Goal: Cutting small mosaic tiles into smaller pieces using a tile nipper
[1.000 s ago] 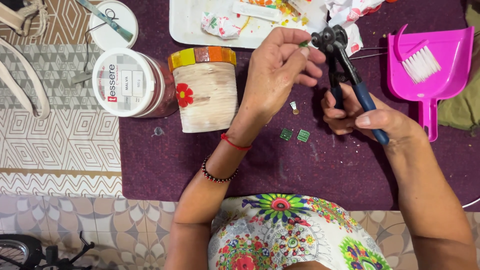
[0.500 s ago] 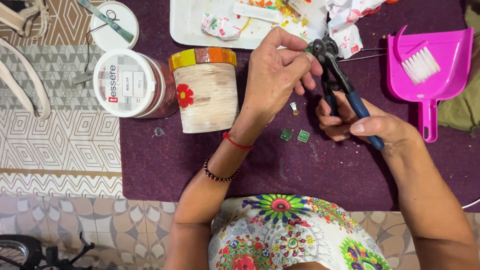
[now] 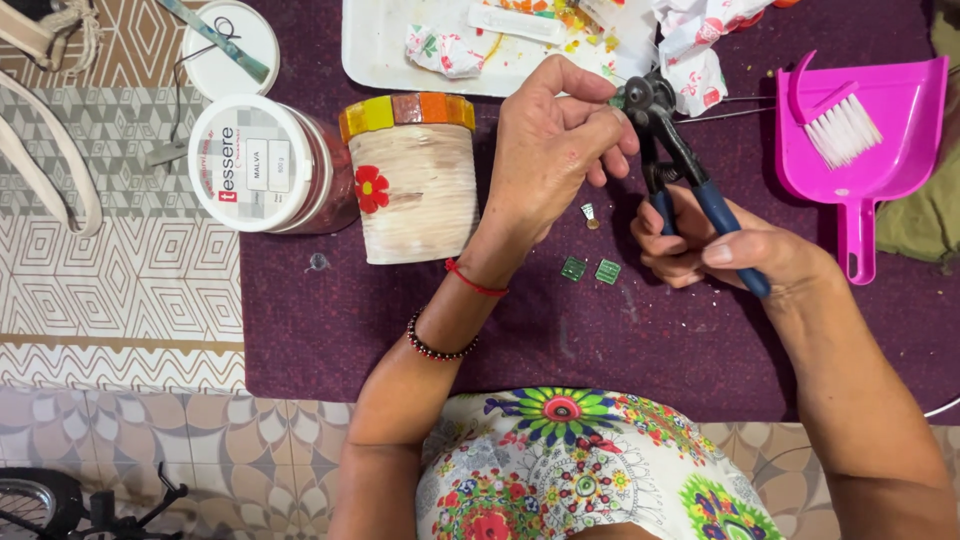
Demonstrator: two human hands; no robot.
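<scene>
My right hand (image 3: 725, 250) grips the blue handles of a pair of wheeled tile nippers (image 3: 675, 150), jaws pointing away from me. My left hand (image 3: 550, 140) pinches a tiny green tile piece (image 3: 617, 101) at the nipper wheels. Two small green square tiles (image 3: 590, 270) lie on the purple cloth (image 3: 620, 340) just below both hands. A small pale chip (image 3: 589, 213) lies between the hands. Left of my left hand stands a beige pot (image 3: 415, 190) with a red flower and a rim of yellow and orange tiles.
A lidded jar of reddish tiles (image 3: 265, 165) lies beside the pot, with a white lid (image 3: 230, 45) behind it. A white tray (image 3: 500, 45) with scraps sits at the back. A pink dustpan with brush (image 3: 860, 130) is at the right. Patterned floor lies left.
Both hands and the nippers have shifted slightly left and toward me. The nipper handles look squeezed closer together than before.
</scene>
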